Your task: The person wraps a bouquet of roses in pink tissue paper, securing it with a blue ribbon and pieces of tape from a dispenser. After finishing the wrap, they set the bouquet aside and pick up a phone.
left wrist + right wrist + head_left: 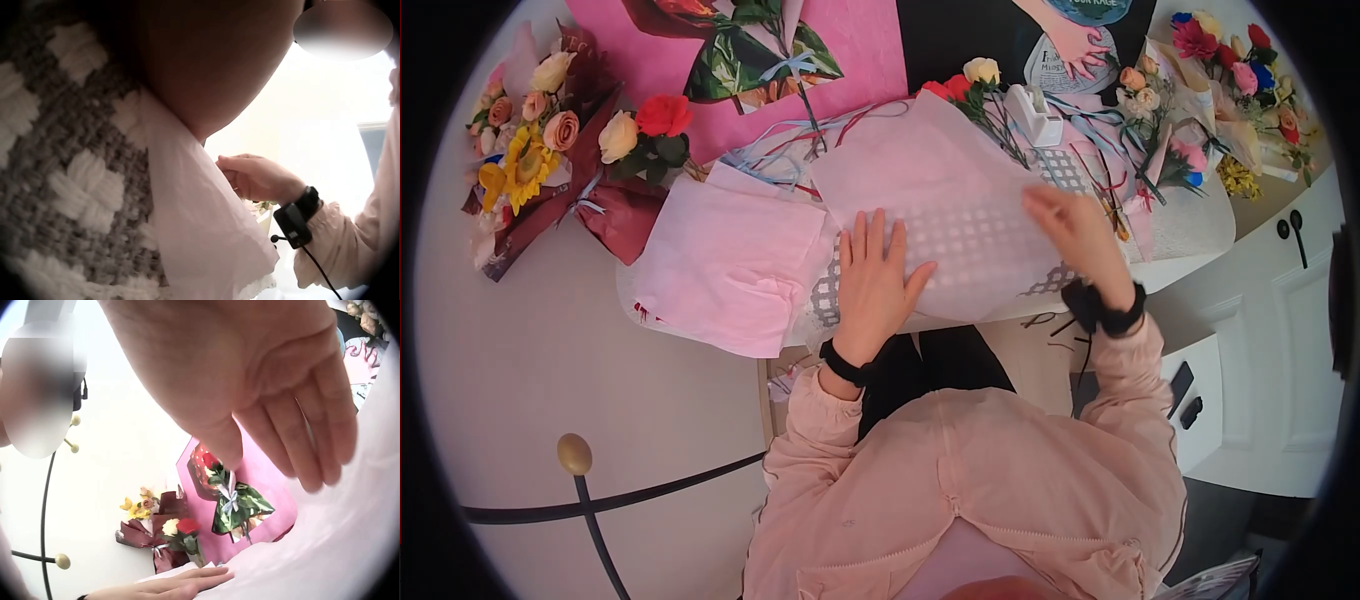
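Observation:
My left hand [872, 278] presses flat on a sheet of translucent pale-pink wrapping paper [960, 200], fingers spread, over its lower left part. The paper lies across a grey-and-white knitted cloth [826, 290], whose pattern shows through it. At the paper's right edge my right hand [1075, 228] is raised and slightly blurred. The right wrist view shows its fingers [290, 440] nearly straight, the thumb apart from them, and the white sheet curving up beside the fingertips. A folded stack of pink paper [725, 260] sits just left of my left hand.
Wrapped bouquets [530, 150] stand at the left, more flowers [1230, 60] at the right. Ribbons [780, 150], a white box-like device [1033, 115] and loose stems lie along the table's far side. A pink board [630, 60] rises behind. A white drawer cabinet [1200, 400] stands right.

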Demonstrator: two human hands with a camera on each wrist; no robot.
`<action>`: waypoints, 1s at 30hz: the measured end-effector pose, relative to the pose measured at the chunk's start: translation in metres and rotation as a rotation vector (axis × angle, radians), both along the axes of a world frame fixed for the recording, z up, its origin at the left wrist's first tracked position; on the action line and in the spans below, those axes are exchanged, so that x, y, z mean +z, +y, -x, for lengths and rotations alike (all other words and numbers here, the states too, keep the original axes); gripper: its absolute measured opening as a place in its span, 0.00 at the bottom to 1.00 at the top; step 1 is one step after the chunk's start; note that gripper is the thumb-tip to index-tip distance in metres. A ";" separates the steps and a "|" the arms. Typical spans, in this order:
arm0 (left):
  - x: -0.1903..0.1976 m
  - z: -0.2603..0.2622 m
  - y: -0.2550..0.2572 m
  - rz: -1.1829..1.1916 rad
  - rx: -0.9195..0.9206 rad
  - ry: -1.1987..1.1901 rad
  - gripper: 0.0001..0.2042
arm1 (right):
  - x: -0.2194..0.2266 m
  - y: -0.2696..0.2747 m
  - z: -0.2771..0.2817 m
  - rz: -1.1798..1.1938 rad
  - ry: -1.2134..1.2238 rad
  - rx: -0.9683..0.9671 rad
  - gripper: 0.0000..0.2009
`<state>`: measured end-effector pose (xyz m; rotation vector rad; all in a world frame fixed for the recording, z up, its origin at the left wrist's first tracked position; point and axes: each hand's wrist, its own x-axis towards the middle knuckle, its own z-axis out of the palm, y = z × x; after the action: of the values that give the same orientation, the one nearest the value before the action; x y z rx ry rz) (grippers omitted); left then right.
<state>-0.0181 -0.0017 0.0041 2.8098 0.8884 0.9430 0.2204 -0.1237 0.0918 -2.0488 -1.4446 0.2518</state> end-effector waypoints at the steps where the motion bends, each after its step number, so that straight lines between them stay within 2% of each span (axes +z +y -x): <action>1: 0.001 0.000 -0.001 -0.004 -0.019 -0.023 0.25 | -0.003 0.012 -0.018 -0.162 -0.046 0.032 0.15; 2: 0.002 0.001 -0.001 0.019 -0.083 -0.054 0.23 | -0.012 0.025 -0.041 -0.324 -0.093 0.062 0.14; 4: 0.003 0.006 0.001 0.063 -0.210 -0.112 0.21 | -0.019 0.053 -0.076 -0.202 -0.186 0.017 0.14; 7: -0.002 0.023 -0.004 0.219 -0.441 -0.135 0.21 | -0.029 0.085 -0.099 0.075 -0.026 -0.044 0.14; 10: 0.009 0.038 -0.014 0.177 -0.505 -0.013 0.24 | -0.038 0.099 -0.103 0.139 0.056 -0.055 0.15; 13: 0.019 0.039 -0.021 0.115 -0.423 0.116 0.28 | -0.043 0.103 -0.110 0.124 0.119 0.048 0.14; 16: 0.007 0.031 -0.019 -0.009 -0.373 0.090 0.31 | -0.041 0.101 -0.114 0.146 0.132 0.040 0.14; 19: 0.002 0.025 -0.019 -0.051 -0.356 0.033 0.30 | -0.037 0.086 -0.122 -0.118 -0.056 0.098 0.12; 22: 0.003 0.023 -0.019 -0.105 -0.332 0.037 0.29 | -0.014 0.060 -0.125 -0.219 -0.123 0.018 0.10; 25: 0.004 0.024 -0.020 -0.051 -0.352 -0.001 0.28 | 0.008 0.033 -0.129 -0.452 -0.225 -0.027 0.09; 28: 0.003 0.018 -0.019 -0.029 -0.389 -0.036 0.29 | 0.039 0.013 -0.121 -0.395 0.112 0.102 0.08; 30: 0.006 0.011 -0.020 -0.039 -0.411 -0.051 0.28 | 0.063 0.004 -0.084 -0.245 0.386 0.149 0.07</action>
<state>-0.0287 -0.0221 0.0099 2.8183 0.2676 0.9656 0.3046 -0.1199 0.1549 -1.5953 -1.3140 0.4783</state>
